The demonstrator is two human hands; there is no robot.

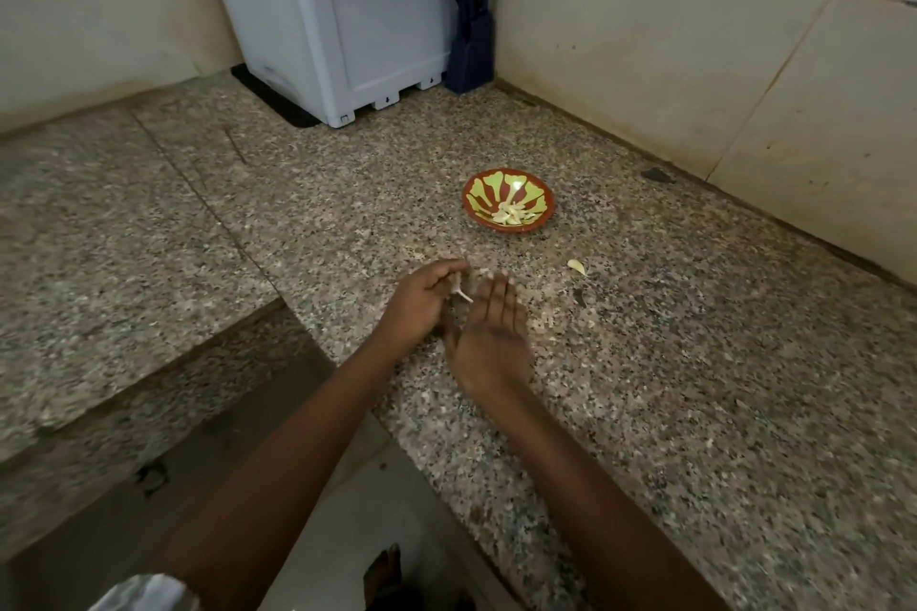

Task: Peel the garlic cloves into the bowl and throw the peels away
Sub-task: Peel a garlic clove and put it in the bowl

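Observation:
A small red bowl (508,199) with a yellow-green pattern stands on the speckled granite counter (645,362), with several peeled garlic cloves (508,213) inside. One loose clove (576,266) lies on the counter to the right of my hands. My left hand (422,300) is cupped at the counter's edge and holds pale garlic peels (459,293). My right hand (489,327) is flat and slightly blurred, fingers together, its edge on the counter right beside the left hand. A few small peel bits (546,323) lie scattered on the counter to the right of it.
A white appliance (337,25) stands in the far corner with a dark blue knife block (469,30) beside it. Beige walls close off the back and right. A lower granite ledge (124,238) extends left, and the floor shows below the counter edge.

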